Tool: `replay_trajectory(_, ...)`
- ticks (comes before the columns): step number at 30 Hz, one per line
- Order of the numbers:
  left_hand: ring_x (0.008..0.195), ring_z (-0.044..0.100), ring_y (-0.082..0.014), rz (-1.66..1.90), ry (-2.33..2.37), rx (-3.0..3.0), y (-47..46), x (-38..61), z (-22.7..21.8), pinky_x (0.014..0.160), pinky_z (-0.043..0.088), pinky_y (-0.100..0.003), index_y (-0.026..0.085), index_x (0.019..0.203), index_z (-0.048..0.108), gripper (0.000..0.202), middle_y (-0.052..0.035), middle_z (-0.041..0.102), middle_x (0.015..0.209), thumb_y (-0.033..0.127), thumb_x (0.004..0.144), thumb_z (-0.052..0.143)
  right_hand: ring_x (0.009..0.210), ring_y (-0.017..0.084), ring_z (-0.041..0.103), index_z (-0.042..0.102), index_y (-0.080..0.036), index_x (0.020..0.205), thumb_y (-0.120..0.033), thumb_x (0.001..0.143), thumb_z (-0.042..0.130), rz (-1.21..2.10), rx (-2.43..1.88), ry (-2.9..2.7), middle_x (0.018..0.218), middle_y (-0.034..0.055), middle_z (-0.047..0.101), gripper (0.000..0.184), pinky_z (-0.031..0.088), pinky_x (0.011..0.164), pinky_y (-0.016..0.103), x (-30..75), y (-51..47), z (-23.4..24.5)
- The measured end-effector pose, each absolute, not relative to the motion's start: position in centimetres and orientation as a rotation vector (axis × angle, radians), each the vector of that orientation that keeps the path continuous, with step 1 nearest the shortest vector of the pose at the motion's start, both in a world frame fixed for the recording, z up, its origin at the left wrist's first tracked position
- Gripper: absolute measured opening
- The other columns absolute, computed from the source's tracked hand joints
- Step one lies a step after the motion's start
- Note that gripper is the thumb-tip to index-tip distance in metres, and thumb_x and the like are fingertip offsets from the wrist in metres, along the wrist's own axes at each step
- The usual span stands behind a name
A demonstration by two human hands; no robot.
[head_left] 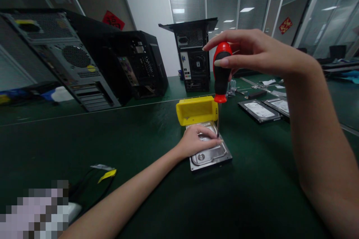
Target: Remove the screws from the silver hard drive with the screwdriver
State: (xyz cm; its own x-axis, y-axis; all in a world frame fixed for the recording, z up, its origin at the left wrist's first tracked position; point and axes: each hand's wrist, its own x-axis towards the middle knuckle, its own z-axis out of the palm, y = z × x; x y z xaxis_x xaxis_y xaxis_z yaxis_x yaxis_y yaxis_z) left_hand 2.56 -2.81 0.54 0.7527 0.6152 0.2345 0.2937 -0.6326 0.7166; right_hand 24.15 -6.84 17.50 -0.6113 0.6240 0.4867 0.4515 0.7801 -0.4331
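A silver hard drive [209, 158] lies flat on the green table. My left hand [196, 142] rests across its top and holds it, thumb and index finger reaching either side of the screwdriver's tip. My right hand [246, 50] is closed round the red and black handle of a screwdriver [221, 74]. The screwdriver stands nearly upright, its shaft meeting the right part of the drive. Whatever is under the tip is hidden by my left fingers. Directly behind the drive, a yellow bin [198, 111] sits with a few small bits inside, too small to name.
Two more hard drives, one of them this dark-edged drive [258, 110], lie to the right, partly behind my forearm. Computer cases stand at the back: a large case [75, 56] at left, an open case [140, 65], and an upright case [193, 59]. Cables with a yellow tag [108, 175] lie front left.
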Motion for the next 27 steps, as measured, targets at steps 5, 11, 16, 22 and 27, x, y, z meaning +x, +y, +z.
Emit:
replay_trajectory(5, 0.076, 0.061, -0.0132, 0.609, 0.674, 2.278, -2.82, 2.59, 0.61, 0.071, 0.046, -0.026, 0.015, 0.082, 0.070, 0.029, -0.0047, 0.068, 0.081, 0.042, 0.074, 0.063, 0.095, 0.019, 0.056, 0.045, -0.018, 0.126, -0.038, 0.081, 0.056, 0.373, -0.804, -2.322, 0.113, 0.0085, 0.054, 0.050, 0.052, 0.072, 0.027, 24.08, -6.93, 17.59)
replay_trajectory(11, 0.076, 0.062, -0.0132, 0.591, 0.618, 2.275, -2.67, 2.51, 0.62, 0.071, 0.046, -0.027, 0.017, 0.085, 0.070, 0.027, -0.0038, 0.069, 0.083, 0.040, 0.073, 0.064, 0.093, 0.018, 0.057, 0.045, -0.016, 0.125, -0.040, 0.082, 0.054, 0.354, -0.742, -2.324, 0.112, 0.0082, 0.054, 0.051, 0.053, 0.072, 0.028, 24.30, -6.79, 17.43)
replay_trajectory(16, 0.080, 0.063, -0.0142, 0.569, 0.588, 2.283, -2.58, 2.17, 0.50, 0.076, 0.046, -0.028, 0.017, 0.086, 0.070, 0.026, -0.0041, 0.070, 0.085, 0.039, 0.072, 0.066, 0.089, 0.016, 0.058, 0.048, -0.017, 0.122, -0.037, 0.082, 0.055, 0.361, -0.720, -2.282, 0.102, 0.0063, 0.056, 0.045, 0.054, 0.071, 0.025, 24.35, -7.18, 17.41)
replay_trajectory(22, 0.080, 0.063, -0.0141, 0.551, 0.519, 2.264, -2.66, 2.15, 0.84, 0.076, 0.047, -0.028, 0.017, 0.086, 0.070, 0.025, -0.0040, 0.070, 0.085, 0.037, 0.071, 0.067, 0.096, 0.017, 0.057, 0.050, -0.019, 0.120, -0.034, 0.081, 0.056, 0.401, -0.721, -2.287, 0.107, 0.0068, 0.056, 0.043, 0.053, 0.076, 0.025, 24.40, -7.29, 17.57)
replay_trajectory(27, 0.078, 0.063, -0.0140, 0.555, 0.538, 2.281, -2.70, 2.24, 0.89, 0.074, 0.046, -0.028, 0.017, 0.085, 0.070, 0.024, -0.0042, 0.070, 0.084, 0.037, 0.074, 0.064, 0.092, 0.014, 0.059, 0.048, -0.019, 0.124, -0.031, 0.080, 0.057, 0.459, -0.784, -2.349, 0.106, 0.0043, 0.058, 0.046, 0.053, 0.073, 0.021, 24.79, -6.84, 17.31)
